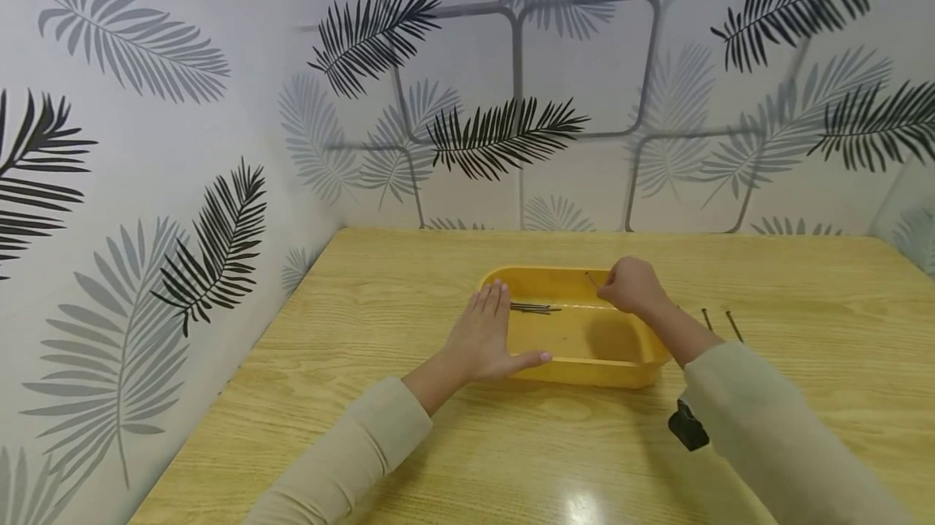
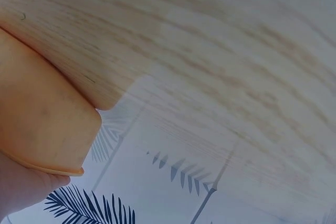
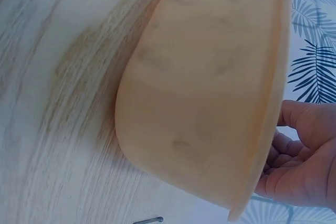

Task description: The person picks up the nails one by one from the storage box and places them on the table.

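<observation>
Left hand (image 1: 478,338), straight-fingered, on tray's (image 1: 599,372) left end; right hand (image 1: 634,288), pinching one nail (image 1: 592,279) above right end; nails (image 1: 535,309) inside; further nails (image 1: 734,326) on desk (image 1: 409,265), right of tray.

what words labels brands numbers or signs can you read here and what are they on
No text can be read in any view. The yellow tray shows only smudges, the wall only its leaf pattern, the table only wood grain. The nails and black object are too small to check.
</observation>
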`<act>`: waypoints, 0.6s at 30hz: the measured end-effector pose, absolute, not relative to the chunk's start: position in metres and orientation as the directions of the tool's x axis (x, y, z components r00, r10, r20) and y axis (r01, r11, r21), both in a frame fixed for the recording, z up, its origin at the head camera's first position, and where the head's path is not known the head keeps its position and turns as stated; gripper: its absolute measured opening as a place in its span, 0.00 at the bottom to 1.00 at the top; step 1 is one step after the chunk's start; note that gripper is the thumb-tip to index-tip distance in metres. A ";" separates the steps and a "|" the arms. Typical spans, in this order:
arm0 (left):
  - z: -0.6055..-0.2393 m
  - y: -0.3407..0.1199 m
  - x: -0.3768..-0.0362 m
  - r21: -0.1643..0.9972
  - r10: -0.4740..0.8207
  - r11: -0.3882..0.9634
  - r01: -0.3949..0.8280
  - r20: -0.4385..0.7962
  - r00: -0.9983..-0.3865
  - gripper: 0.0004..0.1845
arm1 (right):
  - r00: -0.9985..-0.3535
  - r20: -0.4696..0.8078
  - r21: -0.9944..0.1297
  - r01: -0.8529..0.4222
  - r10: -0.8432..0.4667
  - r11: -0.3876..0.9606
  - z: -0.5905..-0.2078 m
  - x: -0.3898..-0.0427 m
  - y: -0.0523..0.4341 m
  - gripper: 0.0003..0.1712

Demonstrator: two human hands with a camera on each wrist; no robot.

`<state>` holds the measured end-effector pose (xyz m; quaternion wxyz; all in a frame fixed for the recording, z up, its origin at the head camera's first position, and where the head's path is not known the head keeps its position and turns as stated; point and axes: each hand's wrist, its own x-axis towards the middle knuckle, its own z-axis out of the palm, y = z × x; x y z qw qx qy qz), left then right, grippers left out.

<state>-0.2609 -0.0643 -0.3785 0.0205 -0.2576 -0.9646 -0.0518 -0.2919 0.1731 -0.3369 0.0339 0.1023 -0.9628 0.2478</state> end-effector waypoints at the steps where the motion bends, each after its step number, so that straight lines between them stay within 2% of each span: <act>1: -0.379 -0.064 -0.261 0.092 0.494 0.862 0.498 0.066 -0.867 0.57 | -0.976 0.122 -0.461 -0.214 -0.178 0.861 -0.335 -0.291 0.173 0.29; 6: -0.378 -0.065 -0.261 0.103 0.493 0.862 0.497 0.062 -0.868 0.57 | -0.978 0.147 -0.438 -0.196 -0.145 0.878 -0.332 -0.290 0.175 0.26; 13: -0.378 -0.064 -0.261 0.097 0.493 0.863 0.496 0.059 -0.868 0.56 | -0.982 0.150 -0.478 -0.176 -0.118 0.860 -0.328 -0.288 0.181 0.25; 18: -0.377 -0.064 -0.261 0.113 0.492 0.863 0.493 0.037 -0.870 0.56 | -0.986 0.146 -0.484 -0.145 -0.084 0.863 -0.326 -0.288 0.188 0.17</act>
